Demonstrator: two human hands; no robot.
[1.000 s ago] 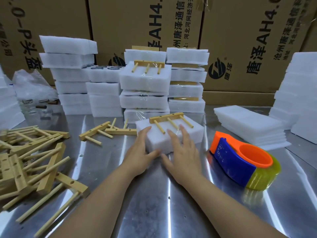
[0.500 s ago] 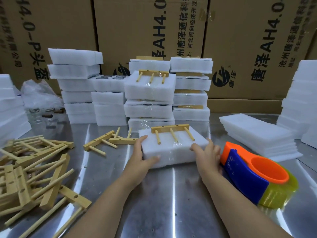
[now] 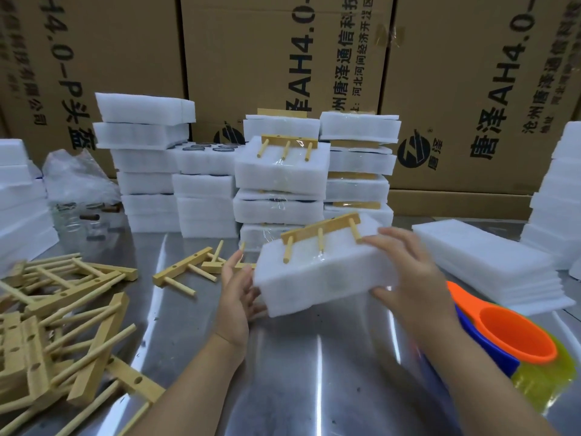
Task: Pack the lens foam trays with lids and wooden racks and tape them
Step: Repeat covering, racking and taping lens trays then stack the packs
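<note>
A white foam pack (image 3: pixel 320 278) wrapped in clear tape, with a wooden rack (image 3: pixel 320 229) lying on top, hangs tilted above the steel table (image 3: pixel 314 379). My right hand (image 3: pixel 412 275) grips its right end, fingers on top and thumb on the front face. My left hand (image 3: pixel 237 287) lies against the left end, palm toward it, fingers reaching under the lower corner, thumb free. Behind it stand stacks of taped packs (image 3: pixel 283 177). The orange and blue tape dispenser (image 3: pixel 503 338) lies at the right.
A heap of loose wooden racks (image 3: pixel 47 325) covers the left of the table, with two more racks (image 3: pixel 182 269) nearer the middle. Thin foam lids (image 3: pixel 490 256) are piled at the right. Foam tray stacks (image 3: pixel 144 136) and cardboard boxes (image 3: pixel 283 58) line the back.
Both hands moved from the pack's near side to its ends and lifted it off the table, tilted. My left thumb came off the top.
</note>
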